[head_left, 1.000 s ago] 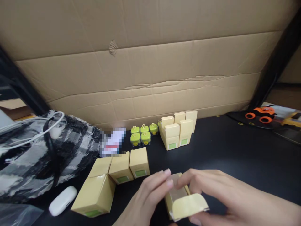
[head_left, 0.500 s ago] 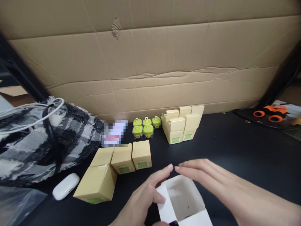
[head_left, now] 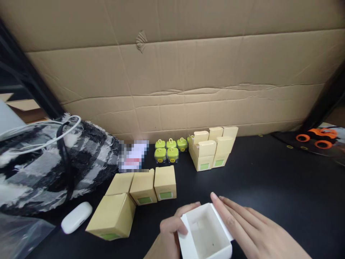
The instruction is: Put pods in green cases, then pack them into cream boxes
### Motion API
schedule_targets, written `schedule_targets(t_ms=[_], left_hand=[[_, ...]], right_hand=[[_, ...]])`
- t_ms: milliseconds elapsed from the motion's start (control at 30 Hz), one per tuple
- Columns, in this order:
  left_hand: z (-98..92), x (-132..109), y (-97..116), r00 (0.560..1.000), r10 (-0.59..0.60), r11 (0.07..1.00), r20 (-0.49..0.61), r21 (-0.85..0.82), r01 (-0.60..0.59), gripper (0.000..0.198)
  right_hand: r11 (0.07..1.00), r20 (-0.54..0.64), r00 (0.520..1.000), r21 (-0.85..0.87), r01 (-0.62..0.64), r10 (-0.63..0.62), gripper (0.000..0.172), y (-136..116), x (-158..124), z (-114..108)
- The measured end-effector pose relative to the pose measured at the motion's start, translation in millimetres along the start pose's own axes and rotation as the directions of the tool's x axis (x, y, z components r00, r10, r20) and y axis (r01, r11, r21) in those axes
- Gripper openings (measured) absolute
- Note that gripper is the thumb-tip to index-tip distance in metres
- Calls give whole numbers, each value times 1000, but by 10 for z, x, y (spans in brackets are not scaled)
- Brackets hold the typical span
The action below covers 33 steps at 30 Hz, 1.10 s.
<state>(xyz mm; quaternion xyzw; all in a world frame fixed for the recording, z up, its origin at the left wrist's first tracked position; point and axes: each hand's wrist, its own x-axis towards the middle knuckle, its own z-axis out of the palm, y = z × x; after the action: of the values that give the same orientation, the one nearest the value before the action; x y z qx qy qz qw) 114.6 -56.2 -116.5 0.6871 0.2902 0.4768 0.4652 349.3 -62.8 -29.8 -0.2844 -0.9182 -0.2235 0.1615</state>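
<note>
An open white cardboard box (head_left: 188,242) stands near the bottom edge of the view, its mouth facing me. Only a tiny dark speck shows on its inner surface. My left hand (head_left: 171,230) grips the box from the left, the thumb lying on its left side and the fingers partly hidden behind. Along the right side of the box lies my right hand (head_left: 250,230), its fingers stretched out and touching the wall or flap there. Beyond the hands are closed yellow boxes (head_left: 113,216) with green labels, to the left.
Several yellow boxes with raised flaps (head_left: 206,158) stand at the back, beside small green-lidded containers (head_left: 172,153). A white case (head_left: 77,217) and a checked cloth bundle (head_left: 88,158) lie left. An orange toy vehicle (head_left: 318,136) sits far right, before the cardboard wall (head_left: 188,72).
My right hand has come down onto the right side of the white box. The box's near flap no longer shows at the front. The view has shifted slightly.
</note>
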Motion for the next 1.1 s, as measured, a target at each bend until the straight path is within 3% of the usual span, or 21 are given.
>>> schedule_targets(t_ms=[67,200,267,333,400,500,600,733,867,967,1100], left_hand=[[10,2,-9,1000,20,999,-7,-29,-21,24],[27,-11,-2,985,175,976,-10,-127,-175,35],[22,-10,-32,974,226,962,3,-158,-223,40],[1,-2,-92,974,223,965,28,-147,-217,46],[-28,8,-164,981,182,979,68,-102,-175,52],[-59,23,-245,985,123,992,122,-43,-119,50],[-54,48,-272,987,110,994,121,-9,-110,52],[-30,83,-234,983,132,990,126,23,-136,54],[-21,55,-123,979,172,983,112,44,-178,67],[-13,36,-64,972,203,976,115,52,-210,79],[-8,38,-48,953,284,951,106,98,-294,79]], right_hand=[[999,-21,999,21,-28,28,45,-14,15,-6],[950,-40,986,275,-145,162,59,202,237,-240],[927,-32,963,279,-250,269,43,391,525,-369],[957,162,950,80,-281,265,28,578,922,-425],[966,266,933,20,-259,244,21,722,1359,-380],[974,446,870,-24,-225,212,25,822,1905,-174],[978,570,800,-31,-207,187,28,799,2189,45],[982,626,764,-21,-186,158,30,702,2246,186],[985,635,761,0,-174,134,30,650,2193,218],[983,609,783,27,-179,126,29,652,2156,196],[975,479,863,57,-214,161,26,671,2007,10]])
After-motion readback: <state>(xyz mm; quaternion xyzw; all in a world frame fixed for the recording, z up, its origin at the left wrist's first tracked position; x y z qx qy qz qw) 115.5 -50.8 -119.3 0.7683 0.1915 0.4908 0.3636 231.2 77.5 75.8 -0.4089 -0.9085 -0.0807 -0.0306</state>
